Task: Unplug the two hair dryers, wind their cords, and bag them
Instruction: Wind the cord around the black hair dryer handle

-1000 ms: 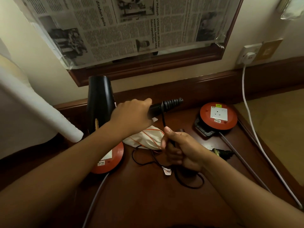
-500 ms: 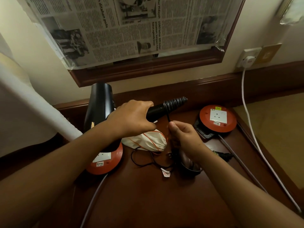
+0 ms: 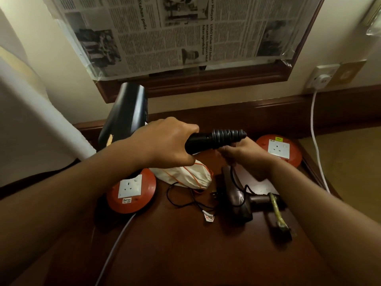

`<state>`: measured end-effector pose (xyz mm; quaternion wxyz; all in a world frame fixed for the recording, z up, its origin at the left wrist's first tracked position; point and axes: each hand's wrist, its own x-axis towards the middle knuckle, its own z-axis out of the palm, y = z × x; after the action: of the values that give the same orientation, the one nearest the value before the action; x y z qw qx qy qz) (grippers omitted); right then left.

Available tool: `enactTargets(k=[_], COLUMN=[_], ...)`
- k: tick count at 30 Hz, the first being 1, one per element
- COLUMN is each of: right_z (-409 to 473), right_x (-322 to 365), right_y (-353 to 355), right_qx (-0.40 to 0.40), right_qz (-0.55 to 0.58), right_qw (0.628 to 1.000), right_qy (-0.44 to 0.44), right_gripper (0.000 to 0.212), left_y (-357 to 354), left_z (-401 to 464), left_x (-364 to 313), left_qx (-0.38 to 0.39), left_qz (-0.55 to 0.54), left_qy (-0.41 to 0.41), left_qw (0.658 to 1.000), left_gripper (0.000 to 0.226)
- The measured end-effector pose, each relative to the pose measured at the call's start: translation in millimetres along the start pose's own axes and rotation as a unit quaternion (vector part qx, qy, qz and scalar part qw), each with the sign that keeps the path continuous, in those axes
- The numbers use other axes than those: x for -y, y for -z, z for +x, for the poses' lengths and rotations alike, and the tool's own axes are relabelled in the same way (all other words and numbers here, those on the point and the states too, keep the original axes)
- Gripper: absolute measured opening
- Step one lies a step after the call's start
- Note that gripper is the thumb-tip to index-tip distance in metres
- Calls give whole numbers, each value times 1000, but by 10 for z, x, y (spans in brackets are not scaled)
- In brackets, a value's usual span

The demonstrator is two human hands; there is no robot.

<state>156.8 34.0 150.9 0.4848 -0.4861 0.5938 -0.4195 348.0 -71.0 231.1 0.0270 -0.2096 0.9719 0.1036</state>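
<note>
Wooden bench (image 3: 185, 250): dark brown, and it carries all that we handle.
Newspaper (image 3: 175, 32): we see it taped over a framed panel on the wall above.
Black hair dryer (image 3: 125, 114): lifted clear of the bench, barrel pointing up and away, ribbed cord end to the right.
Left hand (image 3: 165, 143): we wrap it round the black dryer's handle.
Right hand (image 3: 245, 155): curled just under the ribbed end, pinching the thin black cord (image 3: 233, 174).
Second hair dryer (image 3: 237, 197): brownish, lying on the bench below our right hand.
Socket reels (image 3: 132, 190): orange, one left, one right (image 3: 278, 149).
Cloth bag (image 3: 185, 176): cream with orange strings, between the reels.
</note>
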Motion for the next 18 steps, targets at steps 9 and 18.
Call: enactTargets(k=[9, 18], right_z=[131, 32], right_x=[527, 752], right_y=[317, 189], right_qx=[3, -92], right_qz=[-436, -547], right_qw=[897, 825], right_qy=[69, 105], right_gripper=[22, 25], left_y=[-79, -183], left_z=[-17, 79], left_x=[-119, -120], left_qx=[11, -5], left_qz=[115, 191], left_qy=[-13, -16], left_qw=[993, 981], left_gripper=[27, 36])
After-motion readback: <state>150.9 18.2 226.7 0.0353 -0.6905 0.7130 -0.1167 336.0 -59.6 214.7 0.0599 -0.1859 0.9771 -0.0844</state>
